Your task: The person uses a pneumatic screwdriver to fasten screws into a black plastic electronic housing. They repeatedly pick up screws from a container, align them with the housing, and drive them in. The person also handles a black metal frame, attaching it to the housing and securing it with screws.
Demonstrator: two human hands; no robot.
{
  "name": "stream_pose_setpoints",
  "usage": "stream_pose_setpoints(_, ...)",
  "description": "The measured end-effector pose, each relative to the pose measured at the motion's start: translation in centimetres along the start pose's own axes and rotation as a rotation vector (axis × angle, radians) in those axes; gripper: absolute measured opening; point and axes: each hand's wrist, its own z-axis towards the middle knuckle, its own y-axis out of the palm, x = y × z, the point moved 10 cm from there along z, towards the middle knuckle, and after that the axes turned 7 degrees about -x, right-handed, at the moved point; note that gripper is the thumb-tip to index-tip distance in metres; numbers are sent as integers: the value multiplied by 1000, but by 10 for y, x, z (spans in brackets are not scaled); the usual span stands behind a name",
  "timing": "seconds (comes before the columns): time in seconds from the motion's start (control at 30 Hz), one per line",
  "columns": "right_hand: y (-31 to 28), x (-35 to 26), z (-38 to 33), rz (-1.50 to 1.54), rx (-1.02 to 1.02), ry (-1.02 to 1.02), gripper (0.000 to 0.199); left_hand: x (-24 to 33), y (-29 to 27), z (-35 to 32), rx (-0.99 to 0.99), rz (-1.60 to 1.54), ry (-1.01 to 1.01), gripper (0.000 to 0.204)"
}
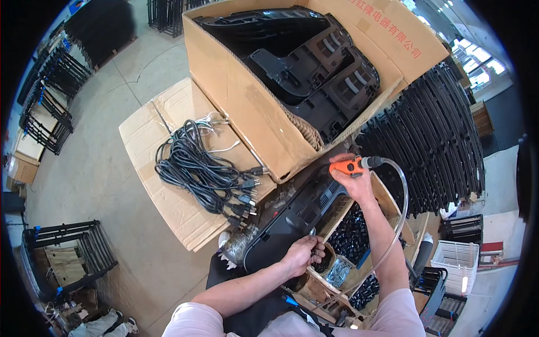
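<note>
Nearest the body, the left hand (300, 254) is curling its fingers into a small round tub (324, 261) of dark screws, closed loosely on a pinch of them; exactly how many it is holding cannot be told. Just beyond, the long black plastic panel (297, 216) is lying across the crowded bench (418, 222), tilted up and away toward the right hand (352, 178). That hand is gripping an orange air screwdriver (348, 166) tightly, its tip pressing down at the panel's far end, with a clear hose (400, 196) looping back along the forearm.

The panel is looking stiff but light, with a slick moulded face, so it is probably best held by its long edges or ribbed side. The screws are small and easily dropped.

Room is looking tight: trays of black fittings (351, 233) are crowding the right side, and the big cardboard box (247, 95) of black mouldings is standing just behind. To the left, a bundle of black power cords (196, 168) is resting on flattened cardboard (168, 151), with open floor (101, 168) beyond.
</note>
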Motion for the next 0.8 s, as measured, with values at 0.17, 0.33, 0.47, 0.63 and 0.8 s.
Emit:
stream_pose_setpoints(0.17, -4, -7, -11, 91, 56, -60, 49, -9, -4, -29, 138, 82, -71, 22)
stream_pose_setpoints(0.33, -23, -43, -61, 170, 144, -113, 53, -21, -24, -54, 241, 235, -103, 21)
stream_pose_setpoints(0.47, -34, -47, -115, 219, 165, -74, 49, -33, -39, -59, 201, 267, -27, 19)
stream_pose_setpoints(0.63, -62, -36, -197, 286, 307, -51, 49, -50, -48, -74, 181, 348, -147, 29)
stream_pose_setpoints(0.8, -84, -20, -296, 353, 500, 2, 53, -77, -55, -60, 200, 643, -338, 32)
